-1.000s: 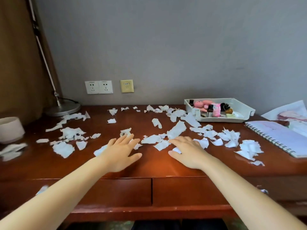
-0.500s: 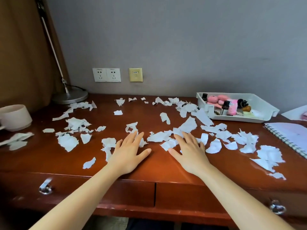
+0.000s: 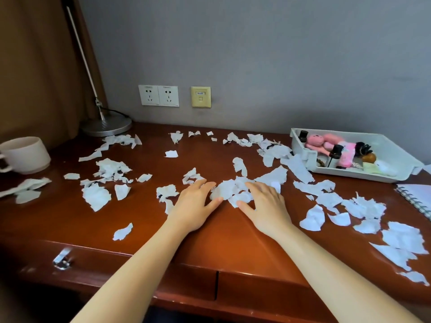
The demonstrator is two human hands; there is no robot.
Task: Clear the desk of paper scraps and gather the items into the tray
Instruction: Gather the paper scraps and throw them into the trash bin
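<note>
**Herding paper scraps (image 3: 229,191) into a heap, left of the tray (image 3: 349,174)**

I have the left hand (image 3: 194,206) and the right hand (image 3: 265,203) palm-down on the desk (image 3: 221,241), well to the left of the tray. Their fingers are straight and parted, gripping nothing, and their tips touch a small heap of paper scraps between them. The tray already holds a pink toy (image 3: 318,140) and small bottles (image 3: 334,155), so I judge the items gathered and the scrap-clearing barely begun. More paper scraps lie against the tray's front wall and far to its left. Next I should draw both hands together, bunch the heap, then cup it gently: thin paper slides.
</note>
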